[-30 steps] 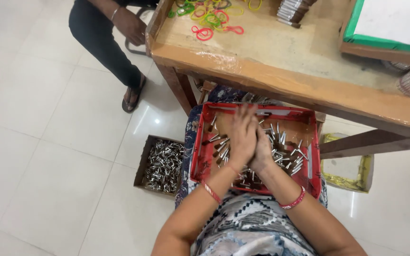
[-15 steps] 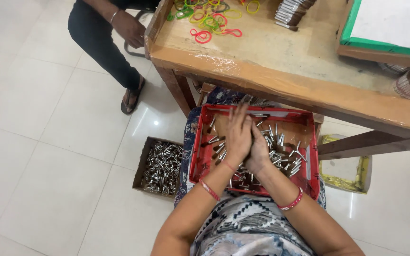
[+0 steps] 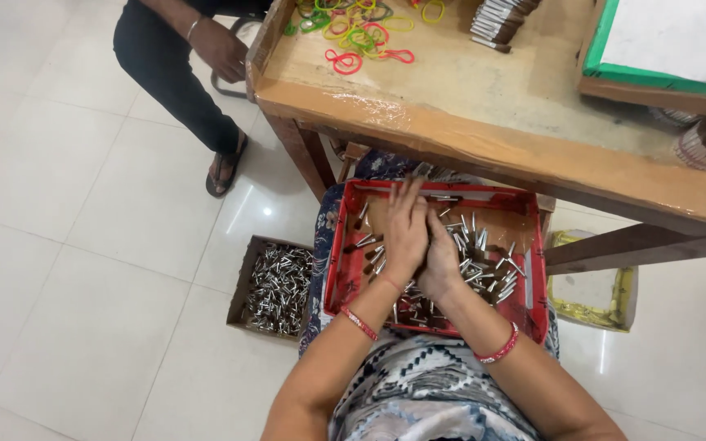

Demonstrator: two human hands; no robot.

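A red tray (image 3: 338,269) rests on my lap, holding several small silver metal tubes (image 3: 484,261). Both hands are over the tray, pressed palm to palm. My left hand (image 3: 406,229) lies flat on top with its fingers stretched toward the table. My right hand (image 3: 443,265) is cupped underneath and partly hidden. Whatever sits between the palms cannot be seen. Each wrist wears a red bangle.
A cardboard box (image 3: 275,286) of the same silver tubes stands on the tiled floor at my left. Ahead is a wooden table (image 3: 484,139) with coloured rubber bands (image 3: 353,37). Another person's hand (image 3: 218,49) rests at its left corner. A yellow-edged box (image 3: 594,290) sits at my right.
My joined hands have shifted slightly left and toward the tray's far side, the left hand sliding forward over the right. The view has tilted a little.
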